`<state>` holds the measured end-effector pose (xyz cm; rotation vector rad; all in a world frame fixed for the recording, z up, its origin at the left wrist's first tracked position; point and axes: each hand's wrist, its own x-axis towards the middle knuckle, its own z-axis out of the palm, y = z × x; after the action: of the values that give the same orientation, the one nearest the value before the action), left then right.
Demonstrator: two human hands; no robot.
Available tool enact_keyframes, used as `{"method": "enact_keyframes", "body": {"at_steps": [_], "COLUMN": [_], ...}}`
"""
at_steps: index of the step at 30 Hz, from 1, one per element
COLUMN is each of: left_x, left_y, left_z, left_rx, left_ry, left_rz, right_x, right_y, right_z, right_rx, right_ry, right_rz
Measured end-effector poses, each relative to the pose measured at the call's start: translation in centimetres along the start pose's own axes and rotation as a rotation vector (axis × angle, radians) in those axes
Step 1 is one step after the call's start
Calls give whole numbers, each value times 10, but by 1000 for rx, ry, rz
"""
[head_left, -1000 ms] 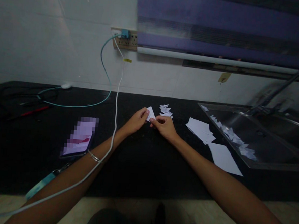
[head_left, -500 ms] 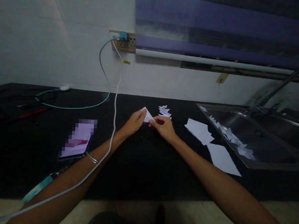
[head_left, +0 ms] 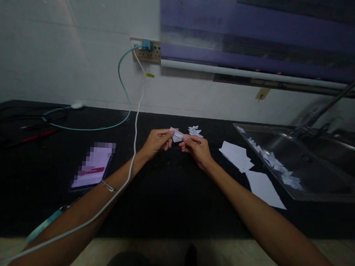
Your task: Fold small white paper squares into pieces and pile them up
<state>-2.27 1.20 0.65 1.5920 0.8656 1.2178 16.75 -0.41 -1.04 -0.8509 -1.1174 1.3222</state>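
From my remote seat I look down through the head view, and my 2 forearms reach in from the lower corners, converging low over the dark counter (head_left: 173,197). My left hand (head_left: 158,142) angles inward, thumb on top and the other fingers curled beneath, their tips showing below the paper. My right hand (head_left: 198,149) mirrors it, thumb laid along the near side, knuckles bent, wrist lower than the fingertips. Both sets of fingers are closed to a pinch, with the small folded paper (head_left: 177,137) stretched between them, its left end in the left fingers and its right end in the right. I cannot tell whether it touches the counter. Just behind my right hand lie folded paper pieces (head_left: 195,130). To the right of that hand, a few loose sheets (head_left: 236,154) overlap, and a larger sheet (head_left: 264,189) lies near my right forearm. More folded bits (head_left: 273,161) line the left rim of the sink (head_left: 320,196). A white cable (head_left: 137,126) crosses in front of my left forearm, close to a bracelet (head_left: 108,186) at the wrist side, and a phone (head_left: 95,164) lies just beyond that arm.
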Motion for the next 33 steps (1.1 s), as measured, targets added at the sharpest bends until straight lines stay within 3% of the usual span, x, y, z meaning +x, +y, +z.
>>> {"method": "enact_keyframes", "body": {"at_steps": [5,17,26,33], "left_x": [0,-2,-1,2], "left_y": [4,7,3,-3], "left_z": [6,8,8,5], "left_rx": [-132,-115,62,161], "left_ry": [-25,39,66,76], "left_rz": [-72,-63,-40,72], "right_x": [0,-2,6,7], "right_y": [-4,-9,2,5], "right_z": [1,4,-3,-5], "right_rx": [92,75,-51,-170], "right_ry": [39,65,127,113], "right_rz": [53,12,-107,-176]}}
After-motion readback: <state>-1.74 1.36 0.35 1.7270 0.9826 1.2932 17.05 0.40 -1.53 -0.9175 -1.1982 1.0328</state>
